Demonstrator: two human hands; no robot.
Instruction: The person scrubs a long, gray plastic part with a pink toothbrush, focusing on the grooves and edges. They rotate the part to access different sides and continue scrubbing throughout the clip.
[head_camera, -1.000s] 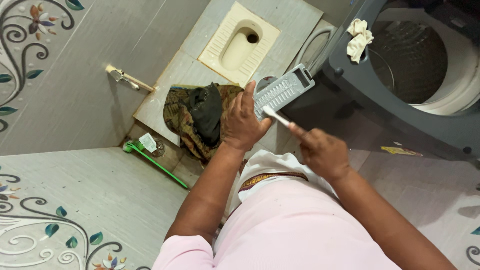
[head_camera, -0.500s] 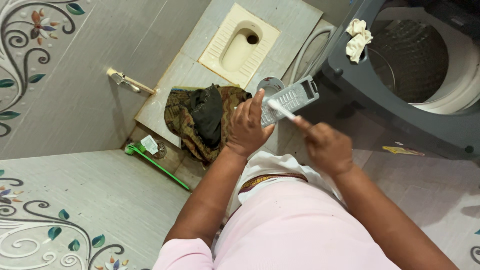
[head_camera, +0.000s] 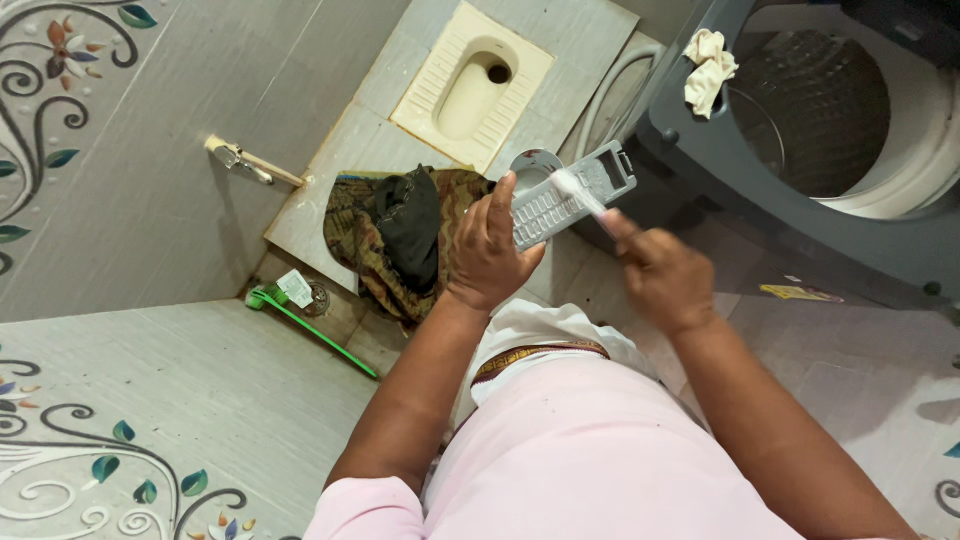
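Head view: a person is scrubbing a grey slotted filter panel (head_camera: 570, 195) with a small white brush (head_camera: 578, 192) at centre frame.

The left hand (head_camera: 492, 250) is gripping the panel's lower end; the right hand (head_camera: 662, 280) is pinching the brush handle, bristles touching the slots. Judging by this, cleaning is under way, and further strokes are calling for a steady grip.

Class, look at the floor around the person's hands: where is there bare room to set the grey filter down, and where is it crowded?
Bare floor lies left of the green brush, and more between the right hand and the washing machine. The step under the left hand is crowded with piled clothes.
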